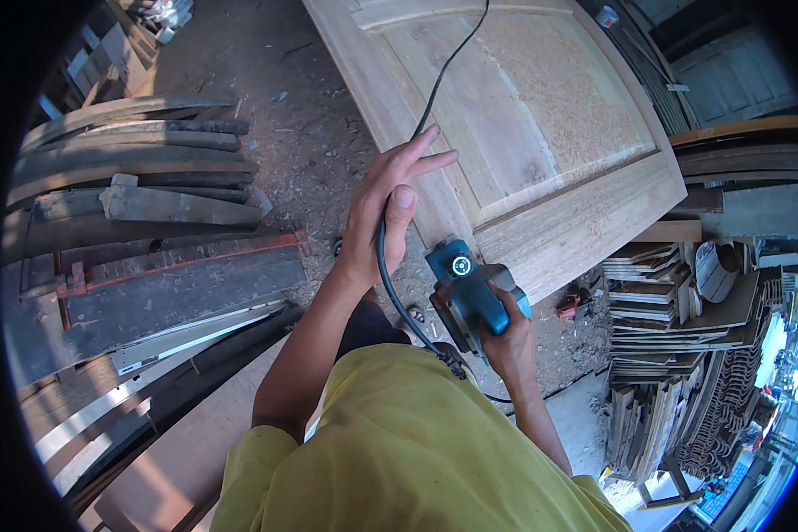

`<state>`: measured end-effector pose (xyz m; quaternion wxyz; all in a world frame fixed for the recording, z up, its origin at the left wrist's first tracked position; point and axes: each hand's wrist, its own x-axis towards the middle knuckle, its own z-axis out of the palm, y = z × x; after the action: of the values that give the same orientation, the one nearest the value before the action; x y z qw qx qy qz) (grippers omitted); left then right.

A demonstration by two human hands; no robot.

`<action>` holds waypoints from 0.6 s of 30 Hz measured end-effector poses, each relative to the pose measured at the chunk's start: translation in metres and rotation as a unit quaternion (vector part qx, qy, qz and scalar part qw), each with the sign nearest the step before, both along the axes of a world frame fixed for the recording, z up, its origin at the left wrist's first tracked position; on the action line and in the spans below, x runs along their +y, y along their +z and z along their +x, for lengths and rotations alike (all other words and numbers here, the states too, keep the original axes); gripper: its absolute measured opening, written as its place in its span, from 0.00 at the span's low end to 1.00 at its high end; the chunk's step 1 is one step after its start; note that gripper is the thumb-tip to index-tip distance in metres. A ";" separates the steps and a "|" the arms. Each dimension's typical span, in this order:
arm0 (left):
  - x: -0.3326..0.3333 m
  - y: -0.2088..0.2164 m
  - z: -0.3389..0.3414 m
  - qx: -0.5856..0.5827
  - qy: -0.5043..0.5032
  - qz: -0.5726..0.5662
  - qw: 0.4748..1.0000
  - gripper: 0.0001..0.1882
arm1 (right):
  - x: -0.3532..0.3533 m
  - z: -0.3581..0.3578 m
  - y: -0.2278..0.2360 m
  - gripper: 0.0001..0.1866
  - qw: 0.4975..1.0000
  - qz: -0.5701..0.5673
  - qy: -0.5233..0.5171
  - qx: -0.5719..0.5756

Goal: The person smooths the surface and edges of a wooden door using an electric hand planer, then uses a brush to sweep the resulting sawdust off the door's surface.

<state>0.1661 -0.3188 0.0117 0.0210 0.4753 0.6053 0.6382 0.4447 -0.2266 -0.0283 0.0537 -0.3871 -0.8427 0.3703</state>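
Observation:
My right hand (511, 344) is wrapped round the handle of a teal electric hand planer (474, 297). The planer is at the near left corner of a large wooden panel door (576, 226), its front end over the door's edge. The black power cord (383, 257) hangs in my left hand (377, 208), caught between thumb and palm, with a couple of fingers stretched out over the door's left edge. From there the cord runs up across the door and back down to the planer's rear. Pale wood shavings cover part of the door's recessed panel.
Curved boards and planks (142, 168) are stacked along the left. A pile of thin wooden pieces (647, 328) stands at the right, beside a red object (572, 306) on the dusty floor. Long boards (745, 164) lie beyond the door's right side. A small white cup (606, 16) sits near its far right edge.

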 end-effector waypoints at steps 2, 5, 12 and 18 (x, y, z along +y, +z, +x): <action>-0.001 -0.001 -0.006 -0.010 0.001 0.004 1.000 0.40 | 0.004 -0.016 -0.001 0.35 1.000 0.011 0.006 0.006; -0.005 0.000 -0.018 -0.017 0.009 0.005 1.000 0.39 | 0.008 -0.043 0.006 0.34 1.000 -0.008 -0.004 -0.023; -0.014 0.018 -0.055 0.000 0.034 -0.011 0.999 0.40 | 0.031 -0.108 -0.012 0.36 0.999 0.003 0.033 0.024; -0.007 0.040 -0.067 0.088 0.011 -0.078 0.993 0.41 | 0.041 -0.172 -0.007 0.31 0.999 -0.016 0.041 0.032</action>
<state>0.0994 -0.3257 0.0518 -0.0018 0.5200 0.6580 0.5447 0.2726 -0.1853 -0.0349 0.0591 -0.3415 -0.8496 0.3976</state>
